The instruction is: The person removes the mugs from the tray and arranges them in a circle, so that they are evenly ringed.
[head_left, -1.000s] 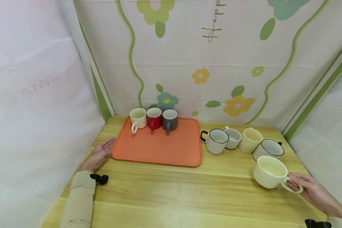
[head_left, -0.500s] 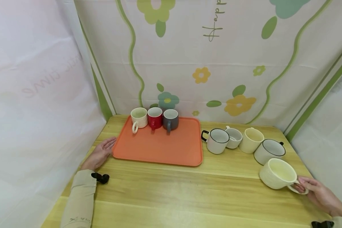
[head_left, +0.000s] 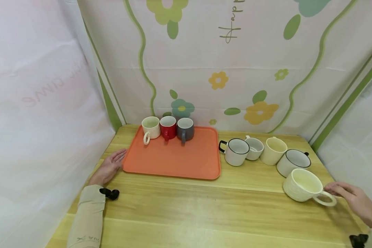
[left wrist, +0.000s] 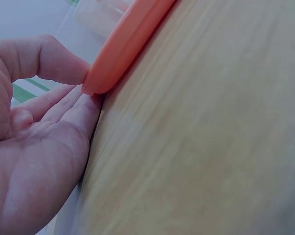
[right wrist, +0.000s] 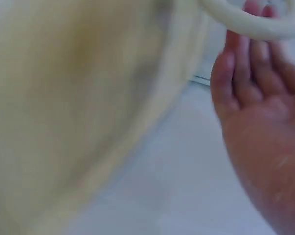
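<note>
A cream cup (head_left: pixel 299 191) stands on the wooden table at the right, its handle turned toward my right hand (head_left: pixel 354 199). That hand is just behind the handle with nothing gripped; in the right wrist view its fingers (right wrist: pixel 252 66) reach up behind the pale handle ring (right wrist: pixel 255 25), and any contact is unclear. My left hand (head_left: pixel 108 168) lies at the left edge of the orange tray (head_left: pixel 173 161), fingers nearly straight. The left wrist view has its thumb touching the tray's rim (left wrist: pixel 118 56), with fingertips hidden behind the rim. A cream mug, a red mug (head_left: pixel 168 130) and a grey mug stand on the tray.
To the tray's right stand a white mug with black rim (head_left: pixel 235 156), a small white cup (head_left: pixel 255 150), a pale yellow mug (head_left: pixel 271 155) and another black-rimmed white mug (head_left: pixel 287 166). Printed cloth walls enclose the table at the back and sides.
My right hand carried the cream cup slightly right, then let go of its handle and drew back to the right. The left hand and tray have stayed put.
</note>
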`<action>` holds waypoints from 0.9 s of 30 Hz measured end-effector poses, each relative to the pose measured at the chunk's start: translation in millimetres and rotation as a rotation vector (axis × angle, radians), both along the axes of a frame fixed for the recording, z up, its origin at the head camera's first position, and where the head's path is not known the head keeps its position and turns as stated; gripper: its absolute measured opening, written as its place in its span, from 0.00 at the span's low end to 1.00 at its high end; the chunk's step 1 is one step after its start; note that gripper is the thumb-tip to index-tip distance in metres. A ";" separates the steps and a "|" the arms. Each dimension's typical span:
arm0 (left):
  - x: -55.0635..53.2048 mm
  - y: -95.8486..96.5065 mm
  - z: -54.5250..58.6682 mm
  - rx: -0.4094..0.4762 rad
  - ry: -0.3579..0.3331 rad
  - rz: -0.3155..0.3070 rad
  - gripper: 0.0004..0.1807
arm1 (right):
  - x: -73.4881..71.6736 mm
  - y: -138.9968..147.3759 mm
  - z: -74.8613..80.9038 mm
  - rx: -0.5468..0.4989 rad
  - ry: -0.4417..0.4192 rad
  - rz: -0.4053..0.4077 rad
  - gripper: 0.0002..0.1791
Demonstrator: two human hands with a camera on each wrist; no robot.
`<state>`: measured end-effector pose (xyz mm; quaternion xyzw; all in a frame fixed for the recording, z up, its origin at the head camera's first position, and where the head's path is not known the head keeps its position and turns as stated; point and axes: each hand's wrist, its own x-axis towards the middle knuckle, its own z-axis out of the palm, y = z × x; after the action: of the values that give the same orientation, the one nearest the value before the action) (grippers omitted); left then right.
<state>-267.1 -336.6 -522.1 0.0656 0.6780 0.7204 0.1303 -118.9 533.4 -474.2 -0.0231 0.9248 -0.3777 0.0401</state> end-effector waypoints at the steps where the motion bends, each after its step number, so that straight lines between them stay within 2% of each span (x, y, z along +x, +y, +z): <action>1: 0.0 -0.5 -0.4 0.001 0.000 -0.003 0.45 | -1.1 -3.8 7.4 0.088 -0.016 -0.050 0.26; 2: 0.2 -0.9 -0.5 0.000 -0.001 -0.004 0.45 | -2.7 -8.9 15.3 0.153 -0.032 -0.092 0.28; 4: 0.7 -1.4 -0.5 0.000 0.000 -0.007 0.44 | -7.4 -21.9 33.0 0.222 -0.068 -0.117 0.32; 6: 1.3 -1.6 -0.3 0.000 0.000 -0.004 0.44 | -13.2 -39.8 49.8 0.238 -0.054 -0.112 0.31; 9: 1.0 -1.5 -0.5 0.004 0.001 0.000 0.44 | -23.2 -74.4 70.9 0.217 0.024 -0.058 0.26; 13: -0.3 -0.6 -1.7 0.002 -0.003 0.001 0.45 | -41.2 -128.8 84.8 0.185 0.137 0.050 0.20; 17: 0.1 0.8 -2.1 -0.011 0.000 -0.006 0.44 | -66.3 -191.1 89.0 0.157 0.211 0.171 0.18; 20: 0.6 1.2 -1.8 -0.013 0.005 -0.010 0.43 | -87.3 -242.2 89.6 0.102 0.234 0.273 0.20; 23: 0.5 0.8 -1.5 0.003 0.006 -0.006 0.43 | -109.3 -294.8 87.3 0.030 0.221 0.364 0.22; 27: -0.4 0.5 -1.1 0.011 0.001 -0.003 0.43 | -140.9 -357.7 74.8 -0.058 0.125 0.396 0.25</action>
<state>-267.5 -336.0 -523.2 0.0680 0.6741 0.7238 0.1307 -259.8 175.6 -399.4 -0.2288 0.8915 -0.3869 0.0556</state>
